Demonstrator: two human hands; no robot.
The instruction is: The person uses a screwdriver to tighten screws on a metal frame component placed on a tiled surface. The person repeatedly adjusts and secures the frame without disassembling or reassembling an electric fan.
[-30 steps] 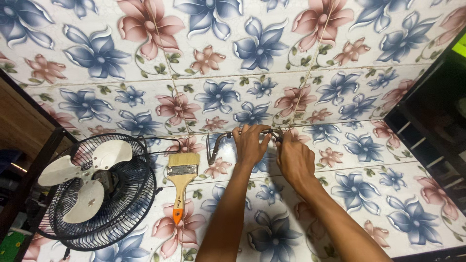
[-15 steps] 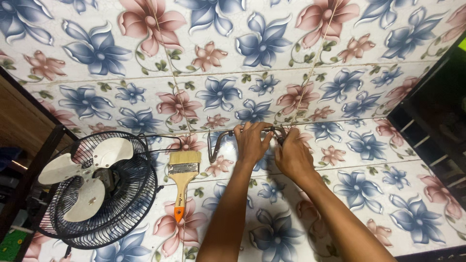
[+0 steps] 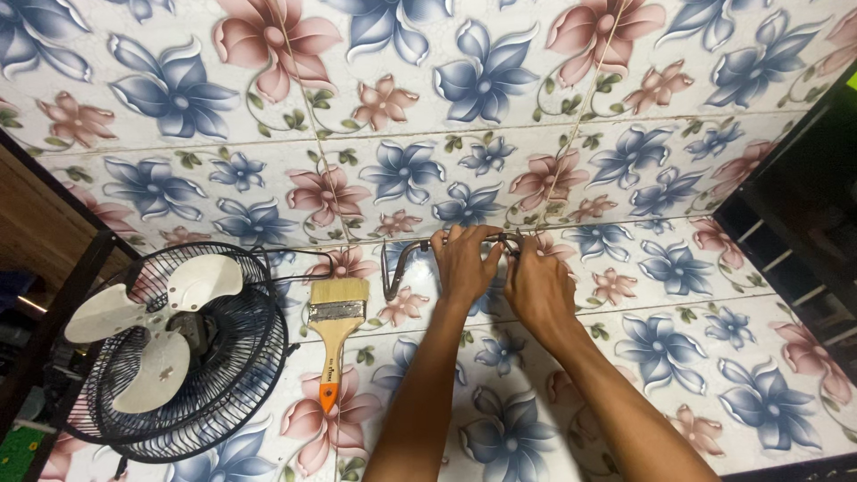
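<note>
Head view: left hand (image 3: 464, 263) and right hand (image 3: 536, 286) meet at frame centre, both closed on a thin bent metal bracket (image 3: 397, 263) lying on the flowered tabletop (image 3: 625, 161). It looks stiff, light and somewhat slick, best gripped along its straight bar. Further left lie a paintbrush (image 3: 335, 326) and a black fan (image 3: 170, 344); no containers in sight.

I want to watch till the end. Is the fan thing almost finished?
Not yet, it seems. Done: the fan lies with its front grille off. In hand: left hand and right hand both grip a bent metal wire piece. Left: the paintbrush lies untouched.
</note>
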